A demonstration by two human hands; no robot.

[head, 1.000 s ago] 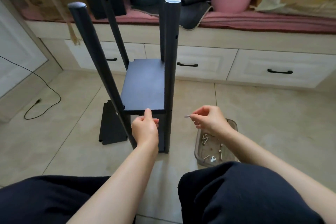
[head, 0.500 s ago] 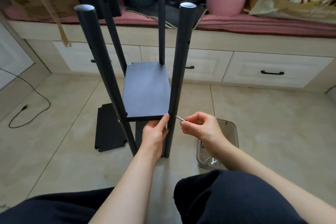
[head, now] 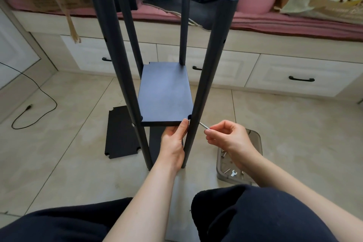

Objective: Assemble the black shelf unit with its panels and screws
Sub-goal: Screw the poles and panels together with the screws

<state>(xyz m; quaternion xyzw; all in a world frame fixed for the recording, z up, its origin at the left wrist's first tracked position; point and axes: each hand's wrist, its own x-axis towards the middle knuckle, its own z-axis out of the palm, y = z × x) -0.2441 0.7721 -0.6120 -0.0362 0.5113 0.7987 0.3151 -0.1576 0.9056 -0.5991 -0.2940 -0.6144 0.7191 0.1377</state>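
Note:
The black shelf unit stands on the tiled floor with several upright black tubes. A black shelf panel [head: 165, 94] sits between them at low height. My left hand [head: 173, 139] holds the panel's near right corner from below, thumb on its front edge beside the near right tube [head: 208, 76]. My right hand [head: 225, 135] pinches a silver screw [head: 203, 125] whose tip touches that tube's right side. A screw head shows on the near left tube [head: 121, 76] at panel height.
A spare black panel [head: 119, 131] lies flat on the floor to the left. A clear tray [head: 255, 139] with screws and a small wrench sits under my right forearm. White drawers and a cushioned bench stand behind. A black cable lies at far left. My knees fill the bottom.
My right hand brought the screw leftward from above the tray to the near right tube. My left hand shifted to the panel's right corner. The view moved closer.

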